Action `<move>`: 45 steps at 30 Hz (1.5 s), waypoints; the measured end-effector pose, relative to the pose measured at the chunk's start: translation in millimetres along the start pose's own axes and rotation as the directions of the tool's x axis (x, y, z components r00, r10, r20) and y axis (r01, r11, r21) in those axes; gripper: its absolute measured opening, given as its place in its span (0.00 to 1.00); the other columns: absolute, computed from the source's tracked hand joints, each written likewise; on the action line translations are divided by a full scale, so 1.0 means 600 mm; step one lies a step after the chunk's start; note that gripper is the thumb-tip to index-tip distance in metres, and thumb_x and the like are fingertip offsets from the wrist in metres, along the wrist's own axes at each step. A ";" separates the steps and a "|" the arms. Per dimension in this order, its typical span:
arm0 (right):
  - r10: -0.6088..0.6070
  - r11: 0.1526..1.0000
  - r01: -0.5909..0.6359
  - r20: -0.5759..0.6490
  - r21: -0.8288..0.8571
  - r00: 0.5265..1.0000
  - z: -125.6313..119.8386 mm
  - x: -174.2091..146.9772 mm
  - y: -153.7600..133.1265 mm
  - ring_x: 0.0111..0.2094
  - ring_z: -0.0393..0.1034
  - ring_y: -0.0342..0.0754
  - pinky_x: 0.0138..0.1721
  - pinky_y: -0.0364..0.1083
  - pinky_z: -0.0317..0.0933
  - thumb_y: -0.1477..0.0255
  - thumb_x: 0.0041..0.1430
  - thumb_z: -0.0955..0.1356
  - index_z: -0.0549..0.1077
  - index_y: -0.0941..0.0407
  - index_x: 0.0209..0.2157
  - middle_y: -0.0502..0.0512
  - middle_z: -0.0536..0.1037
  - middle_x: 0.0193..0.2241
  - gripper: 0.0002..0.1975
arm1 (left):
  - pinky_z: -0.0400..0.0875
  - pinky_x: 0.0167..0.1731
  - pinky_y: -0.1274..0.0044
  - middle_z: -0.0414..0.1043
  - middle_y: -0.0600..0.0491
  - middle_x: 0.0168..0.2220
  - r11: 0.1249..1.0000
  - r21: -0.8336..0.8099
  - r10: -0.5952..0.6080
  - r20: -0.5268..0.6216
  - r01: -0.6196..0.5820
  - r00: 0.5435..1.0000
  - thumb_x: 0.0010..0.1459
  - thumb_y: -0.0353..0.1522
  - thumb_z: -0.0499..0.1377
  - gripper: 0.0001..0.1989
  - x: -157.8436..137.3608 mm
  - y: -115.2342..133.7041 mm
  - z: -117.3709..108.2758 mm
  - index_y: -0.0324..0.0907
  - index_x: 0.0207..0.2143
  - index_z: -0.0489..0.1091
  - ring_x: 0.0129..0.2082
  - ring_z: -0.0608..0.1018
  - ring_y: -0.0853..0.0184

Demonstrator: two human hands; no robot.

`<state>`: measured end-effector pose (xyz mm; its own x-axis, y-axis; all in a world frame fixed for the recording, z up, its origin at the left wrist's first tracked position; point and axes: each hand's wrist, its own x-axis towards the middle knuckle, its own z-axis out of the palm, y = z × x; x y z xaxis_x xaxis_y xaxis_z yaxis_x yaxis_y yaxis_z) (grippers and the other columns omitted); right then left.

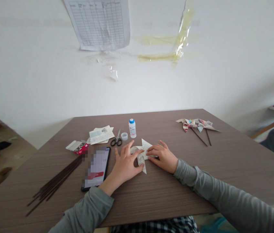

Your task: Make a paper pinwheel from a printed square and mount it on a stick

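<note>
A printed-paper pinwheel (pixel 142 159) with pointed blades lies on the table between my hands. My left hand (pixel 126 161) holds its left side between thumb and index finger, the other fingers spread upward. From the right, my right hand (pixel 162 157) has its fingertips on the paper near the middle, the fingers bent together and partly covering a blade. Just beyond my left hand are black-handled scissors (pixel 116 141), a small clear cap (pixel 124 136) and a white bottle with a blue lid (pixel 132 128).
Left of my hands lie a phone (pixel 97 168), a bundle of thin brown sticks (pixel 57 179), an opened red-and-white box (pixel 79 147) and printed paper sheets (pixel 101 134). Two pinwheels on sticks (pixel 195 125) lie at the back right. A white wall (pixel 137 90) stands behind the table.
</note>
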<state>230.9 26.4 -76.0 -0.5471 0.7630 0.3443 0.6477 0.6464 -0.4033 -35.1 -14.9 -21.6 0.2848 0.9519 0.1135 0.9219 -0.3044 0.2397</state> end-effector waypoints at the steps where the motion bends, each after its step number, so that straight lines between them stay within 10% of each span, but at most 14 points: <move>1: -0.004 1.000 0.004 -0.002 0.001 1.000 0.000 0.000 -0.001 0.65 0.91 0.64 0.87 0.85 0.59 0.69 0.86 0.77 0.95 0.45 0.59 0.61 0.96 0.60 0.12 | 0.60 0.84 0.19 0.72 0.43 0.89 1.000 0.000 0.000 -0.005 0.000 1.000 0.67 0.38 0.83 0.31 0.000 0.000 0.001 0.66 0.71 0.92 0.86 0.75 0.27; 45: 0.000 1.000 0.000 0.001 -0.021 1.000 -0.004 0.001 -0.003 0.64 0.93 0.65 0.88 0.84 0.61 0.69 0.85 0.77 0.95 0.45 0.58 0.60 0.97 0.60 0.11 | 0.56 0.85 0.18 0.71 0.41 0.90 0.999 0.007 0.040 0.004 -0.040 0.999 0.69 0.37 0.83 0.29 0.000 -0.002 0.004 0.63 0.70 0.93 0.87 0.74 0.26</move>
<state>230.7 25.9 -73.0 -0.5475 0.7631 0.3435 0.6590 0.6461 -0.3851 -35.3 -14.6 -24.4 0.3228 0.9389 0.1195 0.9114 -0.3424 0.2285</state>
